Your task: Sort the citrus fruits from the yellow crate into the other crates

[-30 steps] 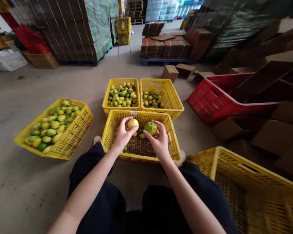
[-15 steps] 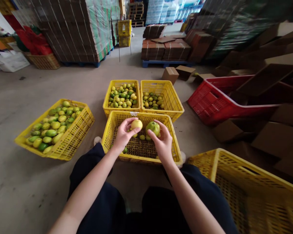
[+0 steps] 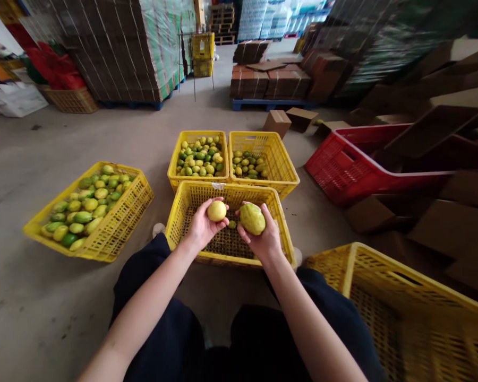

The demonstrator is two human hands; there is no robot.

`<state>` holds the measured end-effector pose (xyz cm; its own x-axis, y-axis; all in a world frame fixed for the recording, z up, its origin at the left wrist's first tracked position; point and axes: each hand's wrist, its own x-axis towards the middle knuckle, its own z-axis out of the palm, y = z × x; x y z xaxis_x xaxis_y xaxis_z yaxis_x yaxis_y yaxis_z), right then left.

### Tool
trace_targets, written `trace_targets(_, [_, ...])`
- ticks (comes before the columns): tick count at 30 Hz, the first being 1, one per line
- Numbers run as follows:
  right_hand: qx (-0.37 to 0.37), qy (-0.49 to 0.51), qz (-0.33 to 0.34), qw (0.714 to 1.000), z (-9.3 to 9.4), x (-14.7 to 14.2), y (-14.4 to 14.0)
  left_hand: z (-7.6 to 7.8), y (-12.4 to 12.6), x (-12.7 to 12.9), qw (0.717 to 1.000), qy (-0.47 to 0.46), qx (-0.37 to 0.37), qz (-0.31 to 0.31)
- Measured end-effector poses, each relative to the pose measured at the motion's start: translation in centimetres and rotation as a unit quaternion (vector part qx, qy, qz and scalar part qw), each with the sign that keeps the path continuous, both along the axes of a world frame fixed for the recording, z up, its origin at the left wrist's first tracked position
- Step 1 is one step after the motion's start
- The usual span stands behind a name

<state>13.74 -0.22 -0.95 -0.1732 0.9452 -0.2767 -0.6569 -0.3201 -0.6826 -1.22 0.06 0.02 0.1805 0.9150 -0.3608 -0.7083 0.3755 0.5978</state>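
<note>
My left hand [image 3: 203,225] is closed around a small, round, pale yellow lemon [image 3: 216,210], palm turned up. In my right hand [image 3: 267,239] rests a larger, lumpy yellow-green lemon [image 3: 252,219], with the fingers curled beneath and beside it. Both hands are above a yellow plastic crate [image 3: 286,223] between my knees. A few fruits lie on its slatted bottom, partly hidden by my hands. Just beyond it stand two more yellow crates, the left one [image 3: 169,168] well filled with green and yellow lemons and the right one [image 3: 289,162] holding a smaller pile.
A tilted yellow crate [image 3: 121,233] full of lemons stands at left. To the right are a large red crate [image 3: 334,164], loose cardboard boxes [image 3: 458,223] and another yellow crate [image 3: 418,281]. Flattened cartons [image 3: 289,82] lie on a blue pallet behind.
Both hands have rolled from gripping the lemons from above to cradling them palm up. The right lemon now shows a yellower side. The crates have stayed put.
</note>
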Motion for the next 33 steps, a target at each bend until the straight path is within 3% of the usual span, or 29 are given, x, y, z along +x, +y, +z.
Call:
trace_targets(6, [-0.056,0.065,-0.019,0.996,-0.3,-0.1,0.4,-1.4,0.2,1.1,0.997,0.070,-0.027,0.015])
trace_targets(12, [-0.082,0.020,-0.057,0.995,-0.7,-0.3,0.7,-1.5,0.1,1.1,0.996,0.083,-0.024,0.028])
trace_targets(22, [-0.103,0.016,-0.038,0.994,0.3,-0.2,0.1,-0.5,0.3,0.7,0.992,-0.021,-0.084,0.087])
trace_targets(29, [-0.135,0.046,-0.056,0.988,-0.4,-0.2,0.2,-0.5,0.3,0.7,0.995,-0.014,-0.097,0.007])
trace_targets(33, [-0.124,0.094,-0.033,0.987,-1.0,0.0,0.4,-0.7,0.2,0.7,0.998,-0.026,-0.065,0.008])
